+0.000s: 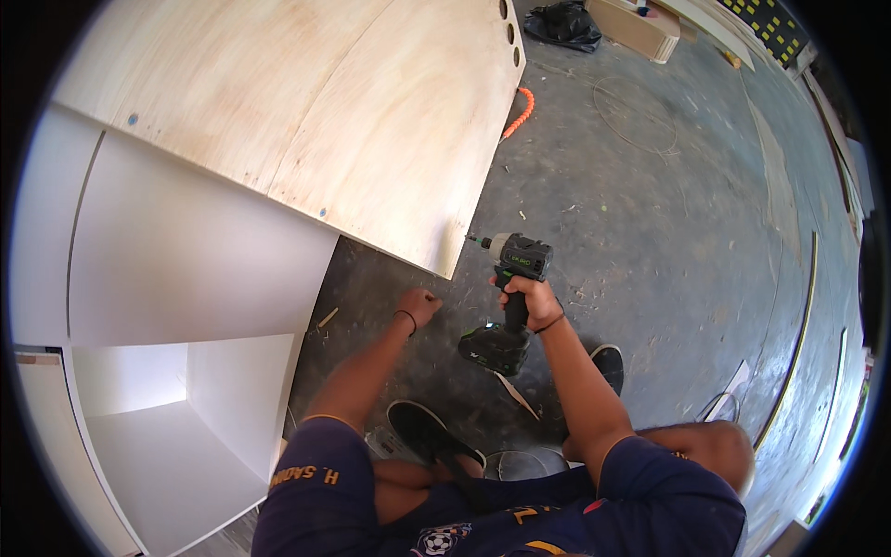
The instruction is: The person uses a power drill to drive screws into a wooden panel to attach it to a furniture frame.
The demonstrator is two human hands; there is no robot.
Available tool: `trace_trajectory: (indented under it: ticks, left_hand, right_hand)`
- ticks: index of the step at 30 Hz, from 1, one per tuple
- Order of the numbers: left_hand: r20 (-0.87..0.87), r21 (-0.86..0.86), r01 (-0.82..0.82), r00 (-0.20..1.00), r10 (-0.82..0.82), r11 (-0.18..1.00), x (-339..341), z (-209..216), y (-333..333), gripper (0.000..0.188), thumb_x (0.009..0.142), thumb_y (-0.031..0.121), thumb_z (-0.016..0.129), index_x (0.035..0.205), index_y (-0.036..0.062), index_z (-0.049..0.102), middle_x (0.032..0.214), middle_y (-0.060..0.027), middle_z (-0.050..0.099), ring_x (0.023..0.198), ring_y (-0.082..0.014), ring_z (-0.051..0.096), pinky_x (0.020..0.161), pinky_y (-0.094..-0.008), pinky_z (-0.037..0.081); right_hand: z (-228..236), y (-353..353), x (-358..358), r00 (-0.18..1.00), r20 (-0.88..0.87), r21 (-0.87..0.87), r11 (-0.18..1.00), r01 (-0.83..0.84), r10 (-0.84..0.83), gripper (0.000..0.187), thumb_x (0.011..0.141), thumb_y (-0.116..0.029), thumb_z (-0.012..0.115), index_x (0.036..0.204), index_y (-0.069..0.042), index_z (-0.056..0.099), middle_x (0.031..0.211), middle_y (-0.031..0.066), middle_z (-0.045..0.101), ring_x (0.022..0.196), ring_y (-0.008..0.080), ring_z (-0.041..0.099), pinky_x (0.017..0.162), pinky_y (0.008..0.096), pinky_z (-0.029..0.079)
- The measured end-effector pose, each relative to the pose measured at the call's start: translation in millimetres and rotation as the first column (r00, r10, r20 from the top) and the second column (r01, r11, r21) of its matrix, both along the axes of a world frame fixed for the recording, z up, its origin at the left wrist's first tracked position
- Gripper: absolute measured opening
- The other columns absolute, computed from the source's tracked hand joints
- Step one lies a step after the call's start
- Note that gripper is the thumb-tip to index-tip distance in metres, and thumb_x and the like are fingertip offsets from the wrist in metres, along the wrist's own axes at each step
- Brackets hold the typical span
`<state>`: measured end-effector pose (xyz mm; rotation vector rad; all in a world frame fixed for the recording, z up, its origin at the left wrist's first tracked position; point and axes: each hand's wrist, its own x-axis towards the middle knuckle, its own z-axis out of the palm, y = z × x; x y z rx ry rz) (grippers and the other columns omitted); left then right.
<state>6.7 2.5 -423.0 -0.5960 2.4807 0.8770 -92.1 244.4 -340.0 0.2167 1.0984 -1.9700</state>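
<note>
My right hand (531, 302) grips a black cordless impact driver (525, 257) by its handle, with a thick battery at the base. A thin bit points left from the driver's nose, at the right edge of a pale plywood panel (371, 139) close to its near corner. Whether the bit tip touches the wood I cannot tell. Just below that corner, apart from the panel, my left hand (422, 305) is closed with its fingers curled inward. Anything inside those fingers is hidden.
White cabinet boxes (195, 241) stand at left, one open-fronted. An orange ribbed tube (524, 113) sticks out beside the panel. A black plastic bag (564, 23) and a wooden box (635, 30) lie on the far floor. Wood scraps and a wire loop (640, 116) lie on the dark floor.
</note>
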Motion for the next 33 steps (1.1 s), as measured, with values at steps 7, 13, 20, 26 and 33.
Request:
trace_trajectory:
  ticks: [7,13,20,26,33]
  left_hand:
    - [0.528,0.789,-0.571,0.819,0.224,0.228,-15.7,137.0,-1.8,0.015,0.086,0.019,0.055,0.077,0.0091,0.050,0.059,0.0056,0.037,0.050,-0.0054,0.036,0.046,-0.0210,0.029]
    - [0.364,0.930,-0.307,0.848,0.386,-0.202,-30.4,240.2,14.1,0.012,0.089,0.017,0.052,0.080,0.0098,0.048,0.061,0.0069,0.036,0.051,-0.0038,0.034,0.047,-0.0192,0.029]
    - [0.156,0.982,-0.048,0.745,0.648,-0.181,-60.1,312.0,31.5,0.013,0.090,0.019,0.053,0.082,0.0094,0.048,0.060,0.0069,0.038,0.052,-0.0047,0.036,0.047,-0.0194,0.031]
    - [0.082,0.994,0.003,0.655,0.751,-0.110,-72.5,344.6,50.6,0.012,0.090,0.019,0.053,0.083,0.0095,0.049,0.060,0.0068,0.038,0.052,-0.0047,0.036,0.047,-0.0196,0.030]
    - [0.104,0.987,0.035,0.595,0.797,-0.155,-86.5,369.7,67.8,0.013,0.089,0.016,0.054,0.079,0.0103,0.047,0.058,0.0075,0.039,0.050,-0.0036,0.036,0.044,-0.0189,0.030]
  right_hand:
    - [29.0,12.6,-10.6,0.989,-0.035,-0.291,0.946,-0.145,0.141,0.047,0.062,-0.006,0.055,0.108,0.003,0.054,0.090,0.0131,0.061,0.059,0.0170,0.053,0.059,0.0326,0.047]
    - [90.4,-0.9,-23.1,0.964,-0.266,-0.337,0.935,-0.114,0.022,0.054,0.057,-0.007,0.056,0.110,0.002,0.053,0.091,0.0151,0.060,0.056,0.0161,0.051,0.056,0.0310,0.046]
    - [143.6,-6.6,-24.5,0.872,-0.489,-0.285,0.943,-0.171,0.011,0.064,0.053,-0.010,0.060,0.114,0.003,0.050,0.093,0.0120,0.059,0.060,0.0163,0.052,0.061,0.0298,0.044]
    - [167.7,-22.1,-18.3,0.842,-0.537,-0.274,0.955,-0.110,-0.057,0.058,0.057,-0.005,0.058,0.114,0.001,0.051,0.094,0.0123,0.061,0.066,0.0169,0.054,0.062,0.0280,0.046]
    - [178.6,-31.5,-16.4,0.855,-0.502,-0.352,0.934,-0.062,-0.133,0.057,0.058,-0.001,0.054,0.115,0.001,0.049,0.096,0.0127,0.059,0.068,0.0188,0.055,0.064,0.0297,0.046]
